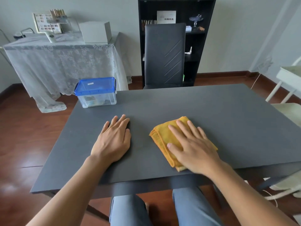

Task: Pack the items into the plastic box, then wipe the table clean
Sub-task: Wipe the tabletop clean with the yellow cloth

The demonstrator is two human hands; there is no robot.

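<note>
While the plastic box (96,92) sits lidded at the counter's far left corner with items faintly visible through its clear wall, the packing looks finished and the wiping is the step in hand. The right hand (193,147) lies flat on the folded yellow cloth (164,139) near the counter's (219,115) front edge, fingers straight and spread, pressing rather than clutching. The left hand (114,139) rests palm-down on the bare surface just beside it, fingers likewise straight and holding nothing.

To wipe well, I would keep the palm's weight even across the cloth so the folded layers do not slide apart (the near corner already overhangs the front edge a little). Long overlapping passes from the front edge toward the far edge should cover the surface. The bracing hand will need to lift out of the way so its patch gets wiped too, and the strip around the box at the far left corner is easy to miss.
</note>
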